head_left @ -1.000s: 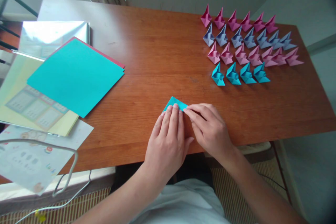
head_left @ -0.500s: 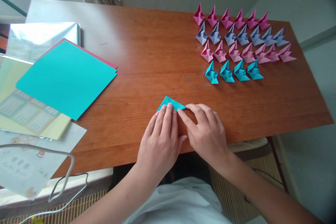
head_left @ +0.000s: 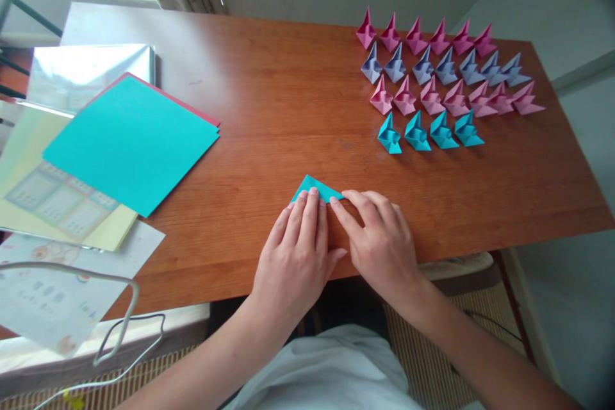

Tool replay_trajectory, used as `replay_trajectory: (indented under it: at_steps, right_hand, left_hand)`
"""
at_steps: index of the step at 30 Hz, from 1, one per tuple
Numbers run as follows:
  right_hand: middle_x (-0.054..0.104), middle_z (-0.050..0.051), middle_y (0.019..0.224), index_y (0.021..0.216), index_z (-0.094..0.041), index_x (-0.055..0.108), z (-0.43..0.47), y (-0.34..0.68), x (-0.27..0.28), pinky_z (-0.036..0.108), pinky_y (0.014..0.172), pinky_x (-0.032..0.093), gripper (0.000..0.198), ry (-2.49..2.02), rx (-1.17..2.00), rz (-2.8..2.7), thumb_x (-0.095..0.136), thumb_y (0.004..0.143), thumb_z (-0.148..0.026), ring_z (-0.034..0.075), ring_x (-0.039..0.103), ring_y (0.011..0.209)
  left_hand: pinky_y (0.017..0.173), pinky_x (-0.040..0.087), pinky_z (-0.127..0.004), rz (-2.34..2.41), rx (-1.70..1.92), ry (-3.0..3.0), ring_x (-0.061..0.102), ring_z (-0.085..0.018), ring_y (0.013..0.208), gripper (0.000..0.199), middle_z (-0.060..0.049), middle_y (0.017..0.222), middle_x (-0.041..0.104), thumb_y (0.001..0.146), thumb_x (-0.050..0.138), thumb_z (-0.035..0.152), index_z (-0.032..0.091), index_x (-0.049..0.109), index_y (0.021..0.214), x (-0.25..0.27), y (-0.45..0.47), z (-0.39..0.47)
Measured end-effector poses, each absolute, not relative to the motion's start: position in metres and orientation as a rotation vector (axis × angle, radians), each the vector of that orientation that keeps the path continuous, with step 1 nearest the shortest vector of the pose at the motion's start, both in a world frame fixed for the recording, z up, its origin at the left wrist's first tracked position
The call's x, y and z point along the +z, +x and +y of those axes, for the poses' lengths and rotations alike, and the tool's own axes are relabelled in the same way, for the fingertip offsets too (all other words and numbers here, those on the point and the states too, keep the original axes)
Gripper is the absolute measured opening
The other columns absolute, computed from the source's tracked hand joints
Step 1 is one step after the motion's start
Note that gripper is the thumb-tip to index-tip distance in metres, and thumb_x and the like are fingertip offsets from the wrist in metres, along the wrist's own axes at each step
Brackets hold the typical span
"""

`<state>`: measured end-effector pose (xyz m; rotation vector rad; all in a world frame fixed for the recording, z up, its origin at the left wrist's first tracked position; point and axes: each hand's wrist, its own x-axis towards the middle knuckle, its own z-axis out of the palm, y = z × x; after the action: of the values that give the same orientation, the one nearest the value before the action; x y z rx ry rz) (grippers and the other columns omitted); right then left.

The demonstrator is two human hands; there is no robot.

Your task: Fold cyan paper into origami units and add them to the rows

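Note:
A small turquoise sheet of origami paper [head_left: 317,187], folded to a triangle, lies on the table with its peak pointing away from me. My left hand [head_left: 294,250] rests flat over its left and near part, fingers stretched out and close together, pressing it down. At the right corner, the thumb and index finger of my right hand [head_left: 379,237] grip the paper's edge, the other fingers curled behind. The paper's near edge is partly hidden beneath my left fingers.
Rows of folded paper pieces stand at the right: dark pink [head_left: 416,38], lavender [head_left: 446,67], light pink [head_left: 456,100] and turquoise [head_left: 417,133]. At the left lie a large turquoise sheet [head_left: 134,141], a yellowish folder [head_left: 29,141] and a printed white sheet [head_left: 48,295]. A grey cable [head_left: 129,307] hangs nearby.
Both hands hold nearly the same pose on the paper. The whole view has shifted slightly, so things at the left appear a little further right.

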<state>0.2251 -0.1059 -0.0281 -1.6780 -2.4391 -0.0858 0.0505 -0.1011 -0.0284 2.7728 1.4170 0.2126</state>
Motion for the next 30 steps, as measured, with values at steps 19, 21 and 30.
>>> replay_trajectory:
  at_steps: [19,21,30]
  right_hand:
    - [0.065,0.014,0.128,0.127,-0.021,0.069,-0.099,0.229,-0.031,0.048,0.092,0.052,0.039,-1.636,0.086,-2.314,0.054,0.093,-0.01,0.032,0.057,0.119]
    - [0.066,0.013,0.124,0.123,-0.022,0.072,-0.095,0.231,-0.032,0.047,0.092,0.053,0.037,-1.605,0.167,-2.251,0.055,0.092,-0.008,0.03,0.058,0.115]
    - [0.068,0.008,0.105,0.106,-0.023,0.076,-0.078,0.232,-0.03,0.042,0.089,0.056,0.032,-1.548,0.402,-2.063,0.055,0.091,-0.005,0.024,0.059,0.102]
  left_hand:
    - [0.118,0.035,-0.049,1.469,0.218,2.751,0.046,-0.035,0.145,0.059,-0.013,0.159,0.046,0.1,0.053,0.032,0.009,0.042,0.154,-0.018,-0.015,-0.109]
    - [0.116,0.038,-0.049,1.513,0.288,2.72,0.048,-0.035,0.143,0.061,-0.016,0.157,0.048,0.098,0.055,0.032,0.007,0.042,0.153,-0.018,-0.011,-0.108]
    - [0.112,0.045,-0.045,1.363,0.344,2.795,0.054,-0.034,0.135,0.053,-0.02,0.151,0.054,0.099,0.055,0.035,0.003,0.055,0.142,-0.017,0.03,-0.093]
